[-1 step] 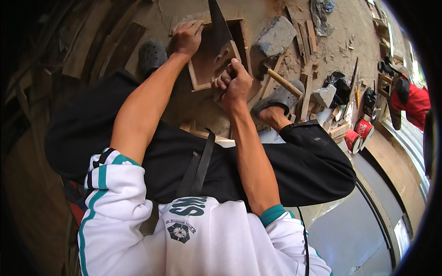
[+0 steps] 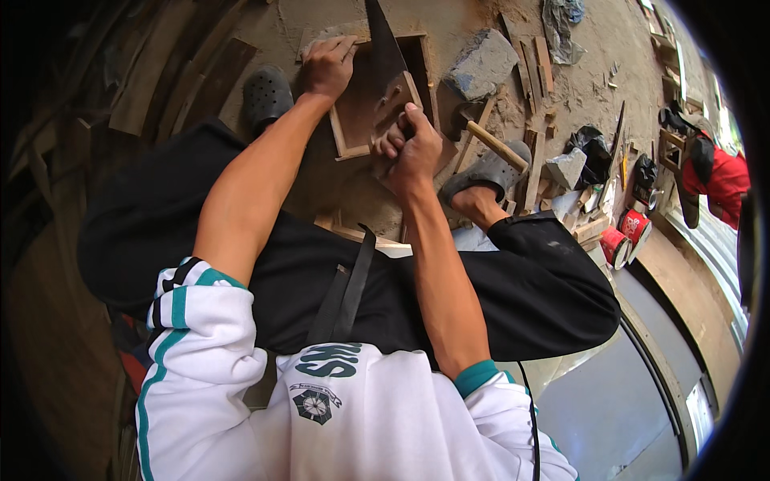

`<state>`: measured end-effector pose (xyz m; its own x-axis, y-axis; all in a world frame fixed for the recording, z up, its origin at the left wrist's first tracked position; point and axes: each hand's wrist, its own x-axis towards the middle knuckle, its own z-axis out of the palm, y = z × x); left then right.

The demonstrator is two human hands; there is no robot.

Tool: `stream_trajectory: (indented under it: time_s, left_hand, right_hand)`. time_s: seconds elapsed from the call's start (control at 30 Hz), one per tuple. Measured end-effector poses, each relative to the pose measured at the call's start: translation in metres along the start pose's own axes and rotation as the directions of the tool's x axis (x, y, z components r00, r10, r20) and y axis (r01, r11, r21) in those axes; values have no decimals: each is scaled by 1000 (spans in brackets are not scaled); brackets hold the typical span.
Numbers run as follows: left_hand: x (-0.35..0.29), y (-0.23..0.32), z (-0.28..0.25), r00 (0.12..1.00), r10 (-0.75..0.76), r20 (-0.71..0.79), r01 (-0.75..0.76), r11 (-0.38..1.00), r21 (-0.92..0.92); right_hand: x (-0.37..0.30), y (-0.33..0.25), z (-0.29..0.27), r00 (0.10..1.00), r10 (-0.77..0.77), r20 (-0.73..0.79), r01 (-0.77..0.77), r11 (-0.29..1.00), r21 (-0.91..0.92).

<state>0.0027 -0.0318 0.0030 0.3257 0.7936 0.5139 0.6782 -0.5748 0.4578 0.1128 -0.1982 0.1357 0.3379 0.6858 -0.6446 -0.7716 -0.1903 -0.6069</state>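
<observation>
On the dusty floor (image 2: 321,184) ahead, the right hand (image 2: 413,148) is clamped on a handsaw (image 2: 385,56) while the left hand (image 2: 325,68), fingers together, presses the wooden frame (image 2: 341,136) flat, nothing visibly shifted.

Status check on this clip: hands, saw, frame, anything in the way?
Left hand pressing on wooden frame. Right hand gripping handsaw, blade across frame. Hammer and stone block lie close right.

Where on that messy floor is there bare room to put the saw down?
Bare dirt lies between the wooden frame and the grey stone block, and beyond the block. Right of the hammer, offcuts and red tins crowd it.
</observation>
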Motion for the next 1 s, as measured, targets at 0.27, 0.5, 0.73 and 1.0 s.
stream_trajectory:
  time_s: [0.27,0.5,0.73,1.0]
  left_hand:
    - [-3,3,0,1000,-19,17,19,1000,-4]
    - [-2,-4,1,1000,-23,-7,23,1000,-10]
    - [-5,-1,-3,1000,-7,-7,7,999,48]
    - [-4,-3,1,1000,-12,-13,13,1000,19]
  right_hand:
    - [9,0,3,1000,-5,-23,5,1000,3]
    - [-11,5,1,999,32,-4,-32,998,61]
    - [-20,-2,-8,998,63,-7,-62,995,74]
    - [-7,-2,0,999,39,-6,-38,998,55]
